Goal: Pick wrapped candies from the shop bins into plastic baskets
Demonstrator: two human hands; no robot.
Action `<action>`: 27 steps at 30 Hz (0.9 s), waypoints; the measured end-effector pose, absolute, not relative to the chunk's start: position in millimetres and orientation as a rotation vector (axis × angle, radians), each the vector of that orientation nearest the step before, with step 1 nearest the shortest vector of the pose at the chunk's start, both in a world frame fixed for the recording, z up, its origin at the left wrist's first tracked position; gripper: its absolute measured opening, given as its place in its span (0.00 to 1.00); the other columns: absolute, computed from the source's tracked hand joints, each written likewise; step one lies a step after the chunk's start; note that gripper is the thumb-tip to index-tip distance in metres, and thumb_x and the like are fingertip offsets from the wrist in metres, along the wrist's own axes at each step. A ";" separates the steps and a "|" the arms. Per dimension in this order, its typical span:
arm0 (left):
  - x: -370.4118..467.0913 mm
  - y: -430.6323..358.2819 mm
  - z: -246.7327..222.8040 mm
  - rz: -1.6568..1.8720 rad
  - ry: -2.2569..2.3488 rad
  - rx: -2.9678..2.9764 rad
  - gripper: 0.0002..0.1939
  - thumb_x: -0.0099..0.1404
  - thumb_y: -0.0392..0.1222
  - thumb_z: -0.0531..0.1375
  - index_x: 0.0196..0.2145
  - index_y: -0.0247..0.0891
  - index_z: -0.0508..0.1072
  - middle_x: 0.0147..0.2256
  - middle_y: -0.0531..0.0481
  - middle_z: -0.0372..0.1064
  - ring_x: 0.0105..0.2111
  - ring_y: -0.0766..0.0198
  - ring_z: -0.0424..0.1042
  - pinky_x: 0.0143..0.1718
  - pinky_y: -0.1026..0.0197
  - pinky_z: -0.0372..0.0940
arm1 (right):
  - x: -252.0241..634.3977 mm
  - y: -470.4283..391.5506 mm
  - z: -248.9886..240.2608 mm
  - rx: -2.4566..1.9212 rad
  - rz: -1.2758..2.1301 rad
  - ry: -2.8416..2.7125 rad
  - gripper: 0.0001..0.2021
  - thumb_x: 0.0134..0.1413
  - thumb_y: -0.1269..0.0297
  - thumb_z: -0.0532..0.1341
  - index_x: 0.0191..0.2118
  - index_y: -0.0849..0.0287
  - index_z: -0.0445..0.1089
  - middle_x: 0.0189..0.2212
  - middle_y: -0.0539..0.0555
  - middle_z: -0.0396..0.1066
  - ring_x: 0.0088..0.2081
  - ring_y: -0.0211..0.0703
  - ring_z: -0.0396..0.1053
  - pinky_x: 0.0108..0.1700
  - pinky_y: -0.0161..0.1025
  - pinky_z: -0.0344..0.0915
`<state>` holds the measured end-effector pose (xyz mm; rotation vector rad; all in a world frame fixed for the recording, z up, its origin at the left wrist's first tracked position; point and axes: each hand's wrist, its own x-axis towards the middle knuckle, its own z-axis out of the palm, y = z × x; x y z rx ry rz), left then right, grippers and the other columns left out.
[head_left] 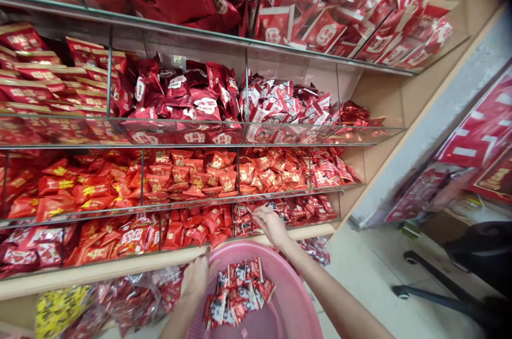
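Observation:
A pink plastic basket (298, 296) stands below the front edge of the shelves, with several red-and-white candy packets (240, 288) lying in it. My left hand (194, 276) is closed on the basket's left rim, some of its fingers hidden. Over the far side of the basket reaches my right hand (271, 224), its fingers stretched out at the front of a bottom-row compartment. Small red packets with white markings (245, 217) lie right by those fingertips. I see nothing held in the right hand.
Glass-fronted shelves (192, 134) with dividers hold many red packets. Bagged packets (134, 296) and a yellow bag (60, 309) lie under the wooden ledge (108, 269). A black chair base (436, 280) is on the floor at right.

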<state>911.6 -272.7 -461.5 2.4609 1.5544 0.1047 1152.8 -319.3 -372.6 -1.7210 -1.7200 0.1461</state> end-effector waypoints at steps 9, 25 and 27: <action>912.8 -272.3 -459.8 0.066 1.525 2.464 0.24 0.64 0.52 0.43 0.44 0.33 0.67 0.37 0.37 0.72 0.39 0.53 0.72 0.38 0.58 0.63 | 1150.4 -365.1 -380.1 -1.434 0.861 -1.064 0.18 0.49 0.49 0.56 0.23 0.61 0.63 0.14 0.45 0.61 0.17 0.31 0.57 0.23 0.30 0.57; 913.6 -275.1 -451.9 0.017 1.530 2.443 0.24 0.64 0.52 0.43 0.42 0.33 0.69 0.38 0.37 0.72 0.38 0.55 0.72 0.38 0.60 0.63 | 1112.3 -427.2 -431.7 -1.477 0.698 -1.501 0.13 0.56 0.64 0.52 0.42 0.50 0.71 0.47 0.55 0.64 0.48 0.40 0.63 0.50 0.38 0.60; 914.0 -274.9 -454.0 0.018 1.542 2.463 0.26 0.64 0.53 0.42 0.41 0.32 0.70 0.37 0.37 0.72 0.38 0.54 0.72 0.38 0.59 0.63 | 1112.3 -428.6 -431.3 -1.489 0.710 -1.514 0.12 0.56 0.64 0.52 0.41 0.50 0.72 0.46 0.55 0.65 0.48 0.40 0.63 0.49 0.37 0.60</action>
